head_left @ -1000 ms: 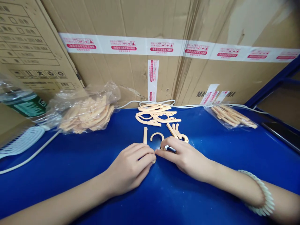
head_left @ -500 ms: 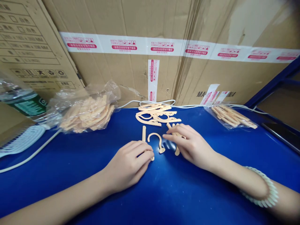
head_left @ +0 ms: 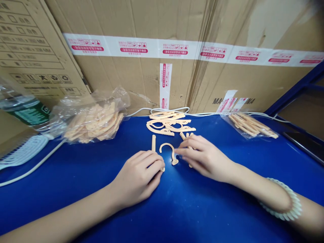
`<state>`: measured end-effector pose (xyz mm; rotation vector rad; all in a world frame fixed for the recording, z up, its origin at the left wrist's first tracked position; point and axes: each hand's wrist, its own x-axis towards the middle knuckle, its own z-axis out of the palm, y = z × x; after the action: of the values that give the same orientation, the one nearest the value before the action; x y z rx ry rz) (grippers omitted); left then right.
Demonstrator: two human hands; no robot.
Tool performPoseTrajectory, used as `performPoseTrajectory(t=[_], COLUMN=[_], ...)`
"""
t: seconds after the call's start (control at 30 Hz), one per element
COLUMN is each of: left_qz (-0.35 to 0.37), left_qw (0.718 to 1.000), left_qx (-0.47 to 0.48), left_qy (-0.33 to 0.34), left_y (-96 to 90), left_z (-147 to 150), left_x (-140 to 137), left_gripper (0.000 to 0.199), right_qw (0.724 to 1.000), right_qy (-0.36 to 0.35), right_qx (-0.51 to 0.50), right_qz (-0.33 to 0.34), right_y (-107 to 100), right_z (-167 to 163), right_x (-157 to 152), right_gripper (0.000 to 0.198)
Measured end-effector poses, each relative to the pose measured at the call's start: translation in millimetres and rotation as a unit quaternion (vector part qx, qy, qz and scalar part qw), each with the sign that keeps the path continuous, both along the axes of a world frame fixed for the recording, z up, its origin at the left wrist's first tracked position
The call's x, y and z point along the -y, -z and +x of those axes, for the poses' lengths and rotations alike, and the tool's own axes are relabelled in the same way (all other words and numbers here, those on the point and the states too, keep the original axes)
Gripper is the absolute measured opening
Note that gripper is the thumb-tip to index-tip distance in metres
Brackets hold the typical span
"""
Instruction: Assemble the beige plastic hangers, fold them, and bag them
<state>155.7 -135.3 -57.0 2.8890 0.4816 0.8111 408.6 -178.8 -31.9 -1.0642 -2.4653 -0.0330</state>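
Note:
My left hand [head_left: 144, 172] is closed round a beige stick-like piece [head_left: 153, 143]. One end stands out past the knuckles and the other shows at the fingertips. A beige hanger hook [head_left: 173, 156] lies on the blue table between my hands. My right hand [head_left: 206, 155] has its fingers stretched out towards the hook's stem. Whether they touch it I cannot tell. Beneath that hand lie more beige pieces [head_left: 183, 135], mostly covered by it. Beyond the hook rest several flat, curved beige hanger parts [head_left: 169, 125].
A clear bag of beige parts [head_left: 96, 123] lies at the left, near a green-labelled bottle [head_left: 27, 111] and a pale blue hairbrush [head_left: 27, 150]. Another bag of sticks [head_left: 253, 125] and a dark phone [head_left: 303, 146] are at the right. White cables [head_left: 202, 115] run along the cardboard boxes [head_left: 121, 81].
My right hand has moved slightly left and down, its fingers now nearer the hook. My left hand and its piece have shifted a little left.

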Motion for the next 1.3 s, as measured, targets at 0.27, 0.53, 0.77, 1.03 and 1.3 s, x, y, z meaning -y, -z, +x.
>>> performPoseTrajectory(t=[0.27,0.53,0.77,1.03,1.3], left_qz=[0.0,-0.008,-0.004,0.016,0.026], left_qw=[1.0,1.0,1.0,1.0,0.999], left_qx=[-0.004,-0.007,0.011,0.016,0.024], left_qy=[-0.001,-0.004,-0.004,0.006,0.003], left_y=[0.1,-0.9,0.6,2.7,1.5], left_z=[0,0,1,1,1], left_x=[0,1,2,4,6], left_gripper=[0.011,0.012,0.012,0.015,0.014], right_qw=[0.994,0.998,0.997,0.992,0.98], right_qy=[-0.031,-0.027,0.056,0.123,0.162], right_qx=[0.097,0.051,-0.059,-0.023,0.087], right_qz=[-0.026,-0.041,-0.011,-0.012,-0.077], right_y=[2,4,5,0,-5], right_z=[-15,-5,21,13,-28], right_x=[7,0,-21,-66,-111], right_gripper=[0.031,0.03,0.024,0.025,0.054])
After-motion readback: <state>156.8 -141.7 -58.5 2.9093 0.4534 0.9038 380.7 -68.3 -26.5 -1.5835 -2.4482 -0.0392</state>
